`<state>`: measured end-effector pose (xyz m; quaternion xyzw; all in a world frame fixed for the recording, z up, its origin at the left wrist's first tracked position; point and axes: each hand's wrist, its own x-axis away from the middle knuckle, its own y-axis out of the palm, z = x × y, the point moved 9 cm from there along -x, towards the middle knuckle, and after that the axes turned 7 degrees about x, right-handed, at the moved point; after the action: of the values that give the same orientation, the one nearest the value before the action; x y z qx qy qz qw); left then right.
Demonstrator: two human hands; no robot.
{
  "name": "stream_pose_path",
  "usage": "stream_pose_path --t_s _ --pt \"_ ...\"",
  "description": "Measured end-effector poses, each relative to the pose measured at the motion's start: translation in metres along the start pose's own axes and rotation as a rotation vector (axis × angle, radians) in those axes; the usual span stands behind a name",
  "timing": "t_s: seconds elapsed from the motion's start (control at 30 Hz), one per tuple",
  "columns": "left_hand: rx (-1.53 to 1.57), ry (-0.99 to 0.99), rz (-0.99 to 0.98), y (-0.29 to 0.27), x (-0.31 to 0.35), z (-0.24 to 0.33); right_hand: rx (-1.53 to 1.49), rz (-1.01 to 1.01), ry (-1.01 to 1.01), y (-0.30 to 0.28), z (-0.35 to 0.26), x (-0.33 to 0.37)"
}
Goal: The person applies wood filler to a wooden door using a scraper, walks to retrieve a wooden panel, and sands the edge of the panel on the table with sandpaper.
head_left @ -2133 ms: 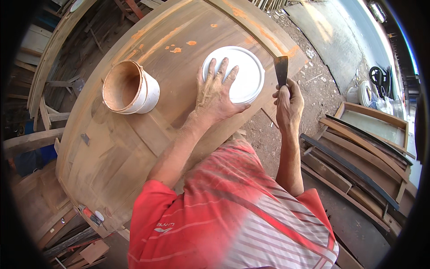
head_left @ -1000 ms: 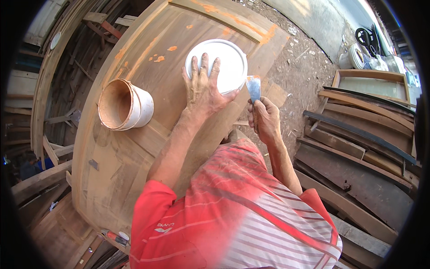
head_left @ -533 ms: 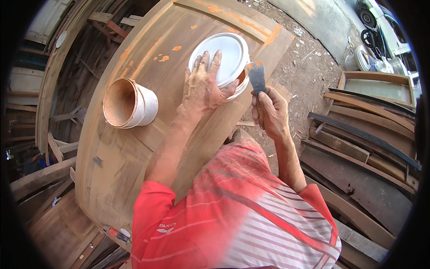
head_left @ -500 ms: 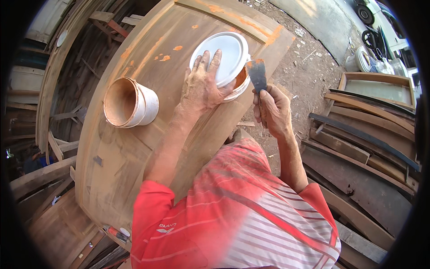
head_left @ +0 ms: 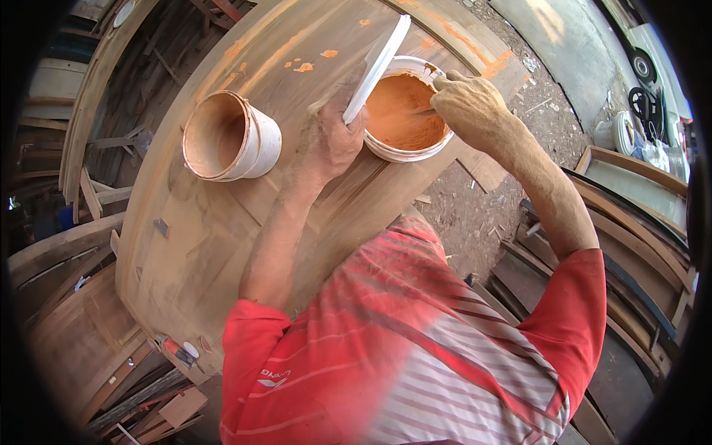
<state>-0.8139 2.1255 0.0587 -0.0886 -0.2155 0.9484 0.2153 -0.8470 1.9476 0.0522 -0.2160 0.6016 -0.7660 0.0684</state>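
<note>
My left hand (head_left: 334, 144) grips a white plastic lid (head_left: 378, 68), tilted up nearly edge-on beside an uncovered white bucket (head_left: 393, 153). Orange putty (head_left: 397, 104) lies inside that bucket and smears its inner wall. Over the bucket's right rim, my right hand (head_left: 471, 107) is closed round a putty knife (head_left: 425, 113); its blade reaches into the putty, and most of the handle is hidden by my fingers. A second white bucket (head_left: 259, 148), its inside coated in dried residue, stands to the left. Both buckets rest on a wooden door panel (head_left: 200, 252) with orange patches.
A red-handled tool (head_left: 178, 350) and a small dark scraper-like piece (head_left: 161, 227) lie on the panel's left part. Stacked timber and frames (head_left: 630, 245) stand at the right, with more lumber (head_left: 81, 126) at the left. Debris-strewn ground (head_left: 475, 215) shows beyond the panel.
My left hand has lifted the lid off the bucket and tipped it upright. My right hand has brought the putty knife from beside the bucket into the putty.
</note>
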Motion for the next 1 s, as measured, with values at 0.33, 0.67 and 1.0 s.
stream_pose_path --t_s 0.33,0.67,1.0 --pt "0.07 -0.035 0.009 -0.01 0.003 -0.027 -0.019 -0.186 -0.184 0.035 -0.019 -0.038" --pt "0.032 0.019 -0.023 -0.001 0.02 -0.025 -0.01 -0.337 -0.247 0.048 -0.034 -0.033" --pt "0.093 0.068 0.007 0.0 0.019 -0.029 -0.022 -0.289 -0.333 0.048 -0.036 -0.035"
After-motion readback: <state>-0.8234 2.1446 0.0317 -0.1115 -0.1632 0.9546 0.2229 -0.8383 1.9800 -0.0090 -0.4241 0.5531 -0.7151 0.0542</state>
